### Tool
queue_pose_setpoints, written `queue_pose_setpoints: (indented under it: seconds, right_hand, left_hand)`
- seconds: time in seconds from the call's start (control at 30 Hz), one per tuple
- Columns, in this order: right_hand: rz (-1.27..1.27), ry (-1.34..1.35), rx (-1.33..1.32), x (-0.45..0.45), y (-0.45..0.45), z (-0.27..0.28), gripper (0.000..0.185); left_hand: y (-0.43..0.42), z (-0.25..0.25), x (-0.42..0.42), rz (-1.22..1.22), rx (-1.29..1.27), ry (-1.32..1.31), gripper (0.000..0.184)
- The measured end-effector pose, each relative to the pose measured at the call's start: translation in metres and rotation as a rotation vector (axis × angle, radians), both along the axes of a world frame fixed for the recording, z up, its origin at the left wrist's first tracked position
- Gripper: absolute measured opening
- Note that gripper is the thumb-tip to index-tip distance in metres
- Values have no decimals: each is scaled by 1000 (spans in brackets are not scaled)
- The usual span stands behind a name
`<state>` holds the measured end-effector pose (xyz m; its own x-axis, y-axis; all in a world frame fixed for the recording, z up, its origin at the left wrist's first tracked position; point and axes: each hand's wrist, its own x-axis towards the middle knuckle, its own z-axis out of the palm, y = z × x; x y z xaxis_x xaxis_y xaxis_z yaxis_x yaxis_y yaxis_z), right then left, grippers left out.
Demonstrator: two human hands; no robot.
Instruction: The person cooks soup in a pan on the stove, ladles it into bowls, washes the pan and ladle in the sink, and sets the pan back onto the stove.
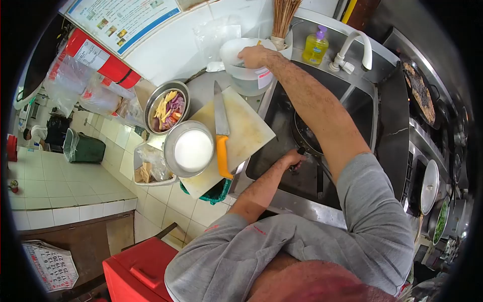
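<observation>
My left hand (293, 159) is wrapped round the black handle of a dark pan (306, 132), which sits in the left part of the steel sink (271, 173). My forearm partly covers the pan. Stretched across the sink, my right hand (253, 56) is over the rim of a clear plastic tub (249, 83). Its fingers are curled down inside the tub, and what they hold is too small to name. Left of the tub, a knife with an orange handle (222, 153) lies on a white cutting board (246, 123).
Left of the board stand a pot with white contents (192, 149) and a steel bowl of cut vegetables (167, 111). A soap bottle (316, 46) and white faucet (350, 50) are behind the sink. Pans and a stove (415, 171) are at right, a red box (136, 272) lower left.
</observation>
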<state>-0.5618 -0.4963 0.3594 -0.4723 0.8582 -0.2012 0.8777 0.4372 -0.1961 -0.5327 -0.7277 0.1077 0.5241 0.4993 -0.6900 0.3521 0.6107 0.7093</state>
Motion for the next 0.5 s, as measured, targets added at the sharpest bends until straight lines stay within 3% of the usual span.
queue_pose_setpoints:
  seconds: [0.23,0.43,0.5]
  right_hand:
    - [-61,97,34,7,12,-18,40]
    - [-311,575,61,19,-5,1,35]
    - [-309,641,255,15,-7,0,36]
  left_hand:
    - [1,3,4,-53,73,61,21]
    - [1,-13,9,-20,74,63,19]
    - [1,-16,10,-30,83,68,18]
